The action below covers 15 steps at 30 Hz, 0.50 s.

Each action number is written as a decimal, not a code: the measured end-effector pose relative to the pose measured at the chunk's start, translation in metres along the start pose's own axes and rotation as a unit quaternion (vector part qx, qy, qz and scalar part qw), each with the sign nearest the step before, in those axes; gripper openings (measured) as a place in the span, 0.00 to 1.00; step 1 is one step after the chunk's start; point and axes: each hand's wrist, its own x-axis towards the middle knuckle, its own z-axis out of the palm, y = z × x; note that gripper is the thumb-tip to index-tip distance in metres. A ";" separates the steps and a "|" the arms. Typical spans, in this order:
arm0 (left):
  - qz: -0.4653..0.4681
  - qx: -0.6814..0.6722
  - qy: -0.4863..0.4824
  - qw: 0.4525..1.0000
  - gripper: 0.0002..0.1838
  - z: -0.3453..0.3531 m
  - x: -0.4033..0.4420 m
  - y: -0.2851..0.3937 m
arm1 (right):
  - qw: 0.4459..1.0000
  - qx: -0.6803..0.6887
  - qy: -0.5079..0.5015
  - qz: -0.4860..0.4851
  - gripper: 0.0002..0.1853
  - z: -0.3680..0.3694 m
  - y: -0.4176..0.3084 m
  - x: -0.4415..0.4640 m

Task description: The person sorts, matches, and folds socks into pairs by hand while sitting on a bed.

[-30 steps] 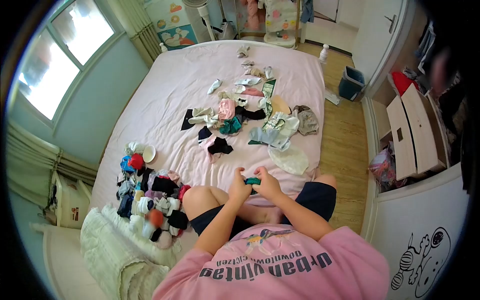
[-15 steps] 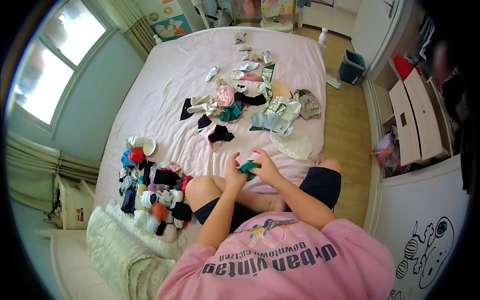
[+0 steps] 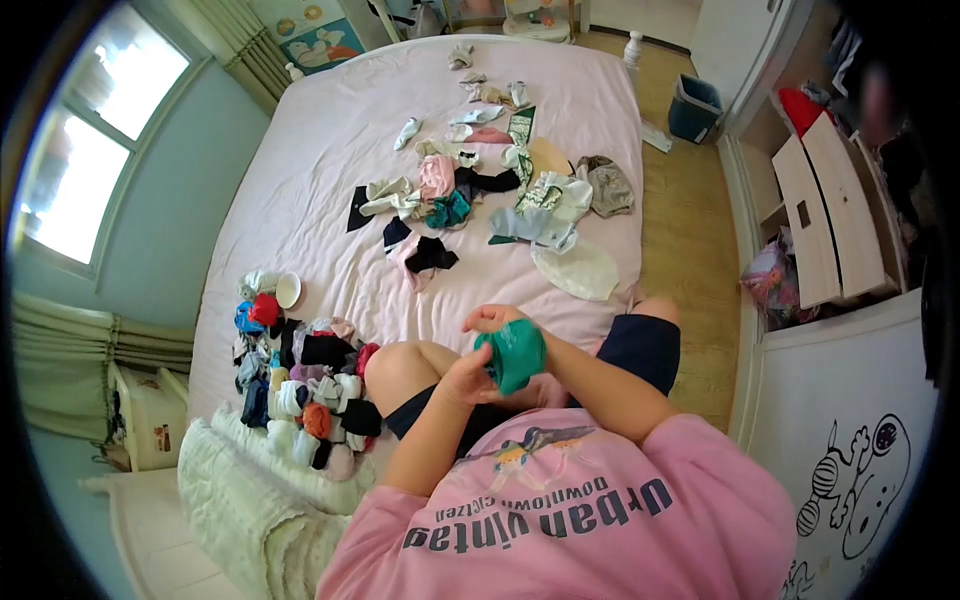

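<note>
Held a green cloth (image 3: 519, 355) in front of a pink shirt (image 3: 540, 510)

Curled left hand (image 3: 466, 380) nearly closed on its left edge. Bent right hand (image 3: 496, 318) loosely around its far side; could not tell its grip, part hidden behind the cloth. Sat on a pale bed (image 3: 320, 150), with clothes pile (image 3: 326, 351) and bowl (image 3: 289, 291) at left, scattered clothes (image 3: 437, 176) farther off.
</note>
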 end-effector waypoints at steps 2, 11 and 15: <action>0.081 0.035 0.149 0.985 0.41 0.027 0.009 -0.001 | 0.995 0.094 -0.030 0.009 0.26 -0.026 0.002 0.003; 0.037 0.304 0.355 0.884 0.30 -0.007 -0.002 0.018 | 0.976 -0.107 0.188 0.006 0.09 -0.054 -0.047 -0.052; 0.191 0.237 0.373 0.877 0.12 -0.003 -0.018 0.039 | 0.939 0.144 0.311 -0.037 0.03 -0.069 -0.063 -0.068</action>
